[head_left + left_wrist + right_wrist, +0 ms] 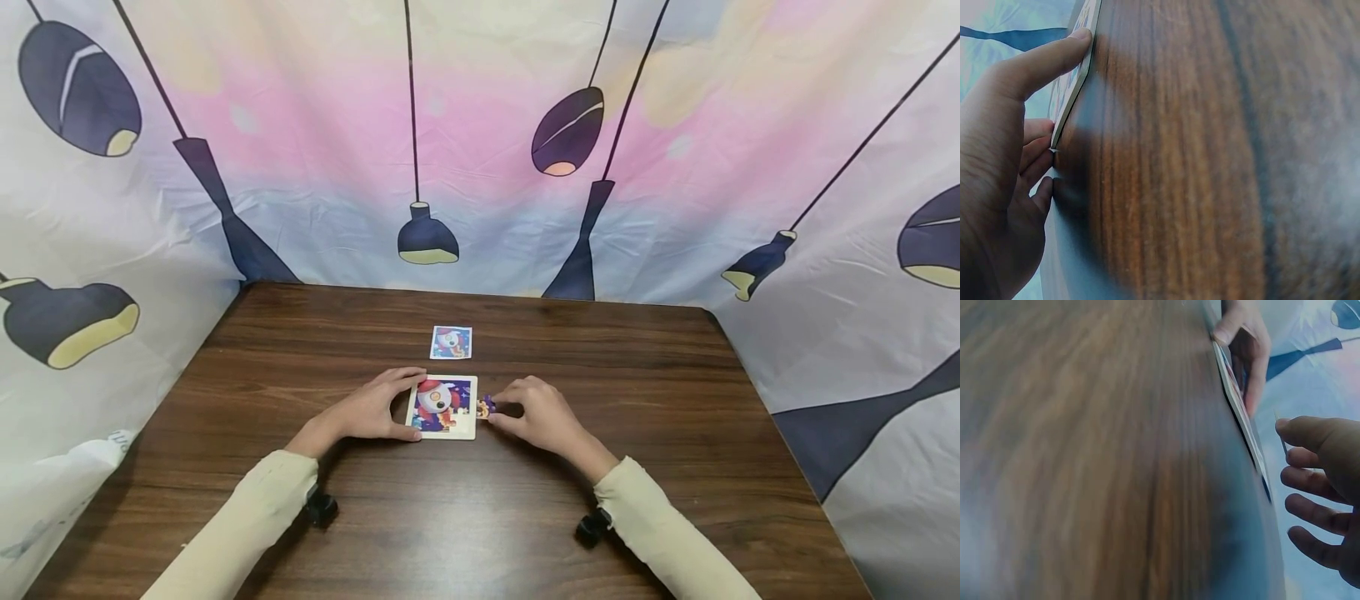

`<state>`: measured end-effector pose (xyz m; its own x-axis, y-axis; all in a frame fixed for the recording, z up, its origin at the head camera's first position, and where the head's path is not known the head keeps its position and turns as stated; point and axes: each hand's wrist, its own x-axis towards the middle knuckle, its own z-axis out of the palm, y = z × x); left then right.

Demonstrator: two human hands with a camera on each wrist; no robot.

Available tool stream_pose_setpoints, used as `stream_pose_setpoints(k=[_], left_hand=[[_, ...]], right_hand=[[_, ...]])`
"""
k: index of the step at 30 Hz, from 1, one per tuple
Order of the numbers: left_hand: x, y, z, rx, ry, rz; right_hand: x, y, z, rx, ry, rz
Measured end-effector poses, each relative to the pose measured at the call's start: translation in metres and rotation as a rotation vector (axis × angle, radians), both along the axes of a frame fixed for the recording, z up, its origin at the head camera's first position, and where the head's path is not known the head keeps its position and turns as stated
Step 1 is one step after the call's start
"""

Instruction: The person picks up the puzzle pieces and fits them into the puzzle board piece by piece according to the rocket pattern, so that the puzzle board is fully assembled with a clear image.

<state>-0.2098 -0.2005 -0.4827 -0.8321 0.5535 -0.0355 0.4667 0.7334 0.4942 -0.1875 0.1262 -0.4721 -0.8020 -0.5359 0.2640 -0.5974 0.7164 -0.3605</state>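
A square jigsaw puzzle tray (441, 433) with a pale border lies on the table, its cartoon picture partly filled in and a pale gap showing at the lower right. My left hand (375, 406) grips its left side, thumb at the near corner and fingers at the far one. In the left wrist view the thumb (1054, 62) presses on the tray's rim. Between right thumb and fingers, my right hand (542, 414) pinches a purple and orange jigsaw piece (484, 407) just beside the tray's right edge. The right wrist view shows this thin piece (1284, 445) edge-on, above table level.
A small printed picture card (451, 342) with a similar design lies on the brown wooden table (337, 333) beyond the tray. Patterned curtain (322, 167) hangs behind the table and on both sides. Black wrist cameras are strapped at both sleeves.
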Motion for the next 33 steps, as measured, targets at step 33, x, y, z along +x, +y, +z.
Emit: stream_pose_setpoints(k=[33], left_hand=[[-0.001,-0.001,-0.002,-0.004,-0.012,-0.001]], right_hand=[[-0.003,-0.042,-0.008,0.089,0.001,0.057]])
